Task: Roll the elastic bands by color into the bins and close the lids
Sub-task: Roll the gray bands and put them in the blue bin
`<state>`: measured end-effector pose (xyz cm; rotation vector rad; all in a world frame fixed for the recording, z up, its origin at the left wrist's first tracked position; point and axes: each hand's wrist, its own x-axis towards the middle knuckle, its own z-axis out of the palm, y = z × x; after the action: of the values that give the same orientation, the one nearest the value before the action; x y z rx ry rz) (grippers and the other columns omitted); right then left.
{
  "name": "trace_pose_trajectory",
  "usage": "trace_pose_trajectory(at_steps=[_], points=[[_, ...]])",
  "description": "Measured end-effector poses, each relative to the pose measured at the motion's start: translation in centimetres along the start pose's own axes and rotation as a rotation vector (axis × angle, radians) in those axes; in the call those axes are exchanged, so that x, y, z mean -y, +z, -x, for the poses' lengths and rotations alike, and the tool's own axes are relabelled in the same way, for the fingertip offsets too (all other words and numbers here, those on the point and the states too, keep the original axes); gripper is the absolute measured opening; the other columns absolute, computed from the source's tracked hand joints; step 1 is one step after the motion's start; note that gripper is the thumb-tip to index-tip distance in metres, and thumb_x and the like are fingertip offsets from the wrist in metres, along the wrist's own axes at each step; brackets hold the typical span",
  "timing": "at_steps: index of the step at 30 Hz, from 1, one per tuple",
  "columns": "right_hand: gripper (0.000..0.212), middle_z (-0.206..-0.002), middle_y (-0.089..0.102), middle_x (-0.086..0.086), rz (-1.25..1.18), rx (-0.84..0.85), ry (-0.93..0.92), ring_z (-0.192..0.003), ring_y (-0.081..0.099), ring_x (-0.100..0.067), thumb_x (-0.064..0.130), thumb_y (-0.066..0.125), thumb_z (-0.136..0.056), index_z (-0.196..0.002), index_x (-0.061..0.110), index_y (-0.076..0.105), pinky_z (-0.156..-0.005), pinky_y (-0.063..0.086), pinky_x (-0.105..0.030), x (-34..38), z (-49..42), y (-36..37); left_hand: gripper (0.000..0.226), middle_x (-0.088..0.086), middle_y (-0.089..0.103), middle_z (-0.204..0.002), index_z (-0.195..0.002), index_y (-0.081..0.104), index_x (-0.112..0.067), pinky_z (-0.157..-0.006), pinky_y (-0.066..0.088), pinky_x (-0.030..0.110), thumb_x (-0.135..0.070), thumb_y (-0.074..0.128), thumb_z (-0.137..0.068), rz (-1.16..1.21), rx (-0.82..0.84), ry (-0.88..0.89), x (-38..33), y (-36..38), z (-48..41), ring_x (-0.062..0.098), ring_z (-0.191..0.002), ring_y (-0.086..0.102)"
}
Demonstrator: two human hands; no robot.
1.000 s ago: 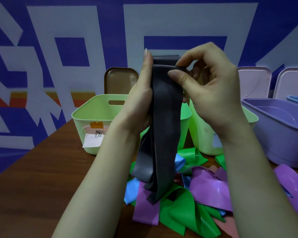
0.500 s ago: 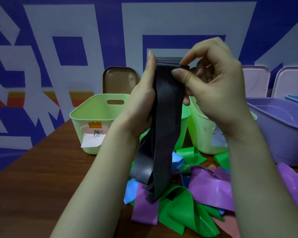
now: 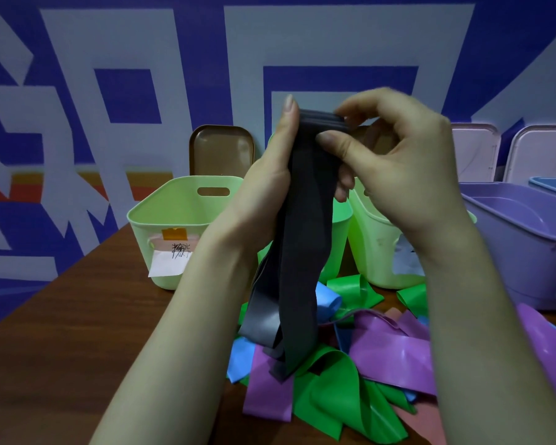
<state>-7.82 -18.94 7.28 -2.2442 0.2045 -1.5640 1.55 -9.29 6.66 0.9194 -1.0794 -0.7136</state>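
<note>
Head view: the left hand (image 3: pixel 267 194) grips a dark grey elastic band (image 3: pixel 305 252), thumb straight up along its edge. From 3 o'clock the right hand (image 3: pixel 398 168) pinches the folded top. The band's tail hangs toward 6 o'clock over a pile of coloured bands (image 3: pixel 389 351) on the wooden table (image 3: pixel 61 332), with a pale green bin (image 3: pixel 174 216) at 9 o'clock.

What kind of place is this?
Probably a staged indoor sorting station: a brown wooden table against a blue-and-white painted wall, a labelled pale green plastic bin, loose coloured elastic bands.
</note>
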Motion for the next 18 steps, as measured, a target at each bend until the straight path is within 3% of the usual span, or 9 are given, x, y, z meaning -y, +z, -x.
trace_pose_trajectory(at_steps=[3,6,8,10,12,15,16,18], points=[[0.038,-0.096,0.068,0.001,0.008,0.051,0.024,-0.066,0.067,-0.015,0.035,0.066,-0.087,-0.121,0.018,0.064,-0.074,0.057,-0.044,-0.2,0.1,0.0,0.074,0.012,0.062,-0.068,-0.073,0.074,-0.018,-0.059,0.051,0.022,-0.057,0.017,-0.098,-0.041,-0.017,0.008,0.1,-0.1,-0.1,0.020,-0.061,0.059],[0.039,-0.080,0.068,0.004,-0.068,0.124,0.010,-0.054,0.066,-0.014,0.028,0.062,-0.092,-0.130,0.019,0.059,-0.080,0.056,-0.043,-0.2,0.3,-0.1,0.079,0.010,0.067,-0.071,-0.056,0.073,-0.022,-0.068,0.052,0.025,-0.059,0.016,-0.097,-0.143,-0.110,0.023,0.2,-0.1,-0.2,0.019,-0.067,0.065],[0.043,-0.086,0.067,0.006,-0.146,0.183,0.026,-0.053,0.064,-0.017,0.024,0.060,-0.093,-0.135,0.020,0.053,-0.075,0.057,-0.041,-0.2,0.4,-0.2,0.080,0.005,0.068,-0.065,-0.054,0.073,-0.026,-0.066,0.054,0.023,-0.057,0.014,-0.098,-0.190,-0.132,0.045,0.1,0.0,-0.1,0.016,-0.065,0.066],[0.045,-0.104,0.065,0.001,-0.289,0.211,0.089,-0.054,0.061,-0.021,0.020,0.060,-0.092,-0.136,0.020,0.050,-0.062,0.056,-0.038,-0.2,0.4,-0.2,0.078,0.008,0.070,-0.068,-0.058,0.074,-0.026,-0.067,0.055,0.027,-0.057,0.015,-0.098,-0.194,-0.129,0.060,-0.1,0.2,0.0,0.019,-0.066,0.068],[0.033,-0.103,0.067,-0.003,-0.378,0.151,0.106,-0.060,0.063,-0.021,0.016,0.064,-0.089,-0.122,0.018,0.060,-0.054,0.053,-0.036,-0.2,0.3,-0.2,0.075,0.010,0.073,-0.073,-0.064,0.075,-0.025,-0.070,0.058,0.033,-0.060,0.017,-0.097,-0.232,-0.169,0.038,-0.2,0.1,-0.1,0.021,-0.070,0.072],[0.021,-0.101,0.071,0.002,-0.299,-0.021,0.060,-0.089,0.069,-0.015,0.015,0.067,-0.087,-0.106,0.022,0.066,-0.070,0.058,-0.043,-0.2,0.0,0.0,0.067,0.006,0.075,-0.091,-0.097,0.071,-0.024,-0.082,0.057,0.036,-0.061,0.015,-0.096,-0.277,-0.108,0.050,0.1,-0.4,-0.5,0.018,-0.088,0.073],[0.020,-0.102,0.071,0.003,-0.269,-0.088,0.044,-0.093,0.068,-0.014,0.016,0.067,-0.087,-0.107,0.021,0.066,-0.074,0.058,-0.042,-0.2,0.0,0.0,0.061,0.003,0.074,-0.100,-0.108,0.067,-0.023,-0.087,0.055,0.034,-0.059,0.020,-0.096,-0.296,-0.048,0.072,0.2,-0.6,-0.5,0.015,-0.095,0.071],[0.022,-0.104,0.068,0.005,-0.233,-0.219,0.026,-0.095,0.066,-0.010,0.017,0.065,-0.088,-0.110,0.016,0.065,-0.076,0.056,-0.028,-0.1,-0.2,-0.2,0.033,-0.003,0.071,-0.110,-0.115,0.062,-0.024,-0.089,0.053,0.027,-0.045,0.047,-0.094,-0.384,0.053,0.116,0.4,-1.4,-0.6,0.009,-0.103,0.067]])
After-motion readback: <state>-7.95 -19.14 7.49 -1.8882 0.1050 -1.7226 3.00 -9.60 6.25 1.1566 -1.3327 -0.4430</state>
